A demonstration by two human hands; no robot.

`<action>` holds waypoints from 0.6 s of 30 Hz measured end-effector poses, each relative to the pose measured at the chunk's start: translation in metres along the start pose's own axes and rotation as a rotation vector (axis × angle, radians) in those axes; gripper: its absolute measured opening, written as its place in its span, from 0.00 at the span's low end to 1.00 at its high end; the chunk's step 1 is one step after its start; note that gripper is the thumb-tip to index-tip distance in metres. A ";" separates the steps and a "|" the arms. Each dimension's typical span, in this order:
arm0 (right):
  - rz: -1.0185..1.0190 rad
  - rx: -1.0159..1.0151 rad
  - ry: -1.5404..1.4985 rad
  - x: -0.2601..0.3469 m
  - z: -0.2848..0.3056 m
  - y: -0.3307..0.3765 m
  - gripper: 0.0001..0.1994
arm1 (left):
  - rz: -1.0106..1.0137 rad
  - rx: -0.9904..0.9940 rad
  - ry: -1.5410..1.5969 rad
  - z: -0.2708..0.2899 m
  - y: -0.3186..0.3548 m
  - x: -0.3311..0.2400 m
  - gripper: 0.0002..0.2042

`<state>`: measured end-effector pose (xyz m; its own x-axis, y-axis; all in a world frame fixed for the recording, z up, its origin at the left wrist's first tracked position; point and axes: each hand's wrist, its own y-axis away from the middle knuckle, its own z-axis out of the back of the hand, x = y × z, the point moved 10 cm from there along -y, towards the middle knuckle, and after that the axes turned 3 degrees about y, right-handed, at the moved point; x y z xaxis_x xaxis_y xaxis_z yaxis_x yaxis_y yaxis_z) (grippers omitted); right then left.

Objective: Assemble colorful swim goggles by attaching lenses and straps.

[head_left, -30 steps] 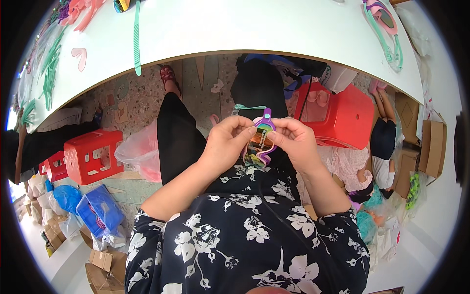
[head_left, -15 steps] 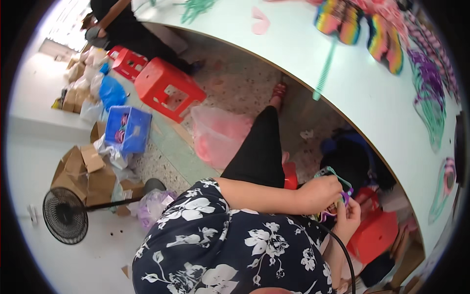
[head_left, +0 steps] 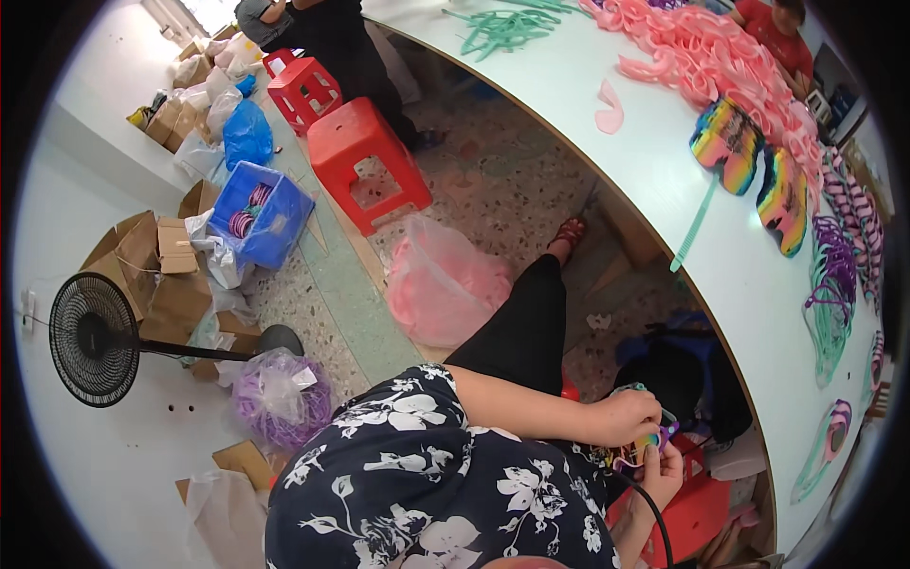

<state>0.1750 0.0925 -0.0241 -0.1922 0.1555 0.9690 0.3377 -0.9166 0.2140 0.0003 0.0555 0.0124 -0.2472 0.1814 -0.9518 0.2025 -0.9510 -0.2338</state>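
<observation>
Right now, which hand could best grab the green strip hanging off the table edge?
Probably the left hand: it sits nearer the green strip. The right hand lies lower, beside the small rainbow-coloured piece.

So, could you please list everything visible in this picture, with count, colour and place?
Small multicoloured plastic piece: one, rainbow and purple, between both hands.
Long white worktable: one, upper right.
Pink plastic pieces: a pile, on the table.
Rainbow plastic frames: several, table's right part.
Red plastic stools: two, on the floor.
Blue plastic crate: one, left floor.
Black floor fan: one, far left.
Clear bag of pink pieces: one, centre floor.
Left hand: its grip pinches the piece.
Right hand: holds it from below.
</observation>
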 end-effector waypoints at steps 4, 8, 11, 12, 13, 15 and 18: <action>-0.064 0.007 -0.037 0.008 -0.003 -0.001 0.08 | 0.175 0.087 0.080 -0.006 -0.004 0.014 0.10; -0.168 0.089 -0.189 0.007 -0.008 -0.010 0.07 | 0.294 0.104 0.148 -0.006 -0.004 0.027 0.11; -0.287 0.262 -0.305 0.011 -0.019 -0.014 0.09 | 0.331 0.132 0.248 -0.012 -0.006 0.038 0.12; -0.311 0.287 -0.269 0.013 -0.022 -0.015 0.11 | 0.398 0.172 0.343 -0.014 -0.004 0.039 0.12; -0.381 0.320 -0.288 0.013 -0.029 -0.015 0.11 | 0.465 0.212 0.438 -0.018 -0.002 0.042 0.12; -0.525 0.394 -0.313 0.022 -0.052 -0.013 0.11 | 0.581 0.265 0.592 -0.025 0.000 0.050 0.11; -0.599 0.401 -0.358 -0.003 -0.054 -0.021 0.10 | 0.781 0.367 0.743 -0.033 0.008 0.062 0.12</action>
<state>0.1188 0.0919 -0.0377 -0.1613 0.7498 0.6417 0.5893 -0.4484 0.6720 0.0179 0.0671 -0.0547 0.4723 -0.5052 -0.7223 -0.2654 -0.8630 0.4300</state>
